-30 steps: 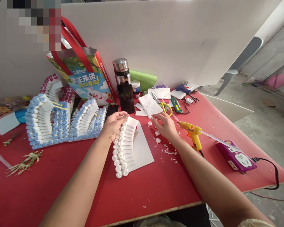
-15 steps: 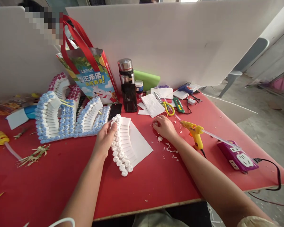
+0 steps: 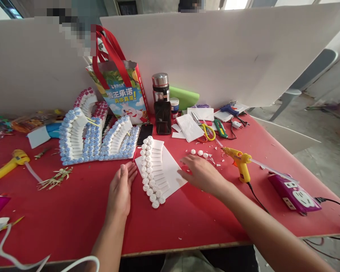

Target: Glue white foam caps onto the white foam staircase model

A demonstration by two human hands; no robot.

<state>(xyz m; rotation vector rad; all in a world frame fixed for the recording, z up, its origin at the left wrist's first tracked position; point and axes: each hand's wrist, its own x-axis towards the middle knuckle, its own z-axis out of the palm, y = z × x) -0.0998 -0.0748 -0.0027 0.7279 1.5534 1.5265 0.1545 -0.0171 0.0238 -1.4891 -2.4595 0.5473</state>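
Observation:
A white paper-roll craft piece [image 3: 155, 172] lies on the red table [image 3: 73, 211], rows of white rolls glued to a white card. My left hand [image 3: 121, 189] lies flat and open on the table just left of it, holding nothing. My right hand [image 3: 200, 173] hovers open, fingers spread and slightly blurred, at the card's right edge. Three small white paper rolls [image 3: 200, 152] lie loose just beyond my right hand. A yellow glue gun [image 3: 239, 160] stands on the table to the right.
A larger blue-and-white roll craft [image 3: 93, 138] sits at the left. Behind stand a printed bag with red handles [image 3: 119, 90], a steel flask [image 3: 160, 85], a dark phone stand [image 3: 163, 117], yellow scissors [image 3: 205, 128] and paper sheets [image 3: 188, 126]. A purple power strip [image 3: 293, 192] lies right; another yellow glue gun [image 3: 8, 166] far left.
My left hand let go of the white craft piece, which now lies flat, and settled on the table. My right hand drew back toward me, leaving small rolls on the table.

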